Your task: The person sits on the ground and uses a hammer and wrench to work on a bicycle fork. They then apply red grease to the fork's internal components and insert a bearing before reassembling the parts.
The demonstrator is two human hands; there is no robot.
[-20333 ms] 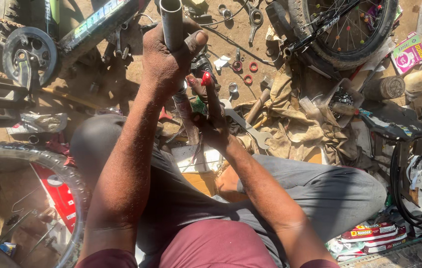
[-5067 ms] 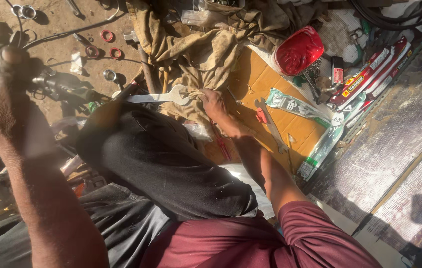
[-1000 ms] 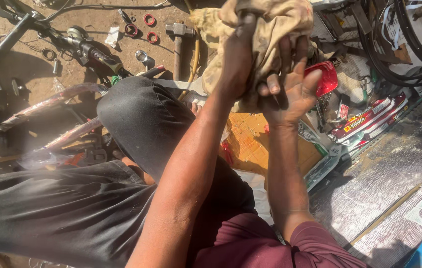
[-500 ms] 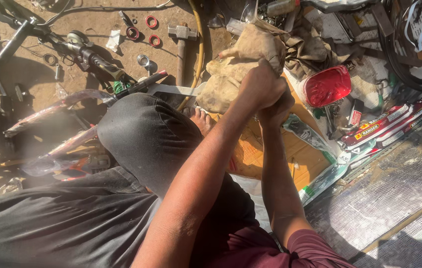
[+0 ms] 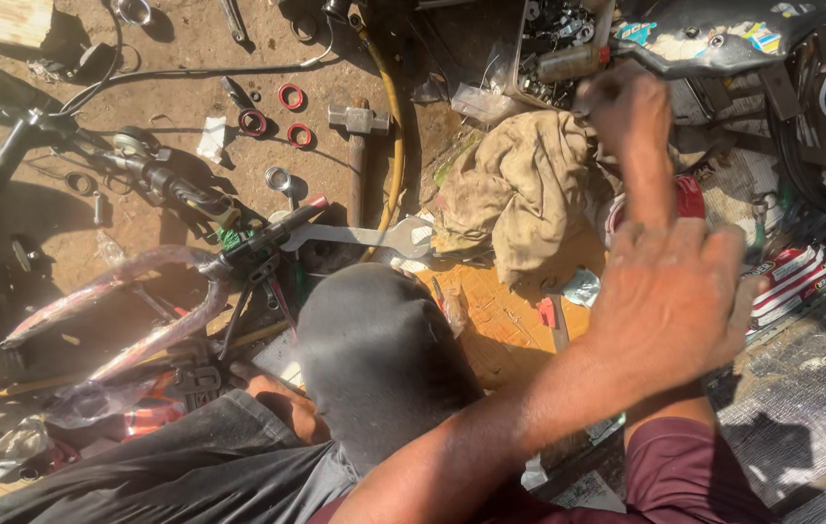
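Note:
My right hand [image 5: 627, 102] reaches far out, blurred, over a box of small metal parts [image 5: 561, 29] at the top; its fingers look curled, and I cannot tell if it holds anything. My left hand [image 5: 670, 291] hovers close to the camera above my right forearm, back up, fingers bent down out of sight. A crumpled tan rag [image 5: 520, 184] lies loose on the ground between both hands and my raised knee in dark trousers [image 5: 374, 349]. Neither hand touches the rag.
A hammer [image 5: 357, 121], a large spanner [image 5: 355, 236], red rings [image 5: 291, 96] and a yellow hose [image 5: 394, 126] lie on the dirt. A pink bicycle frame [image 5: 141, 291] is at left. Orange cardboard [image 5: 500, 320] and a red lamp [image 5: 690, 199] sit under my arms.
Both hands were bunched on the rag, lifting it. Now the rag lies on the ground, my right hand has stretched up to the parts box, and my left hand has drawn back.

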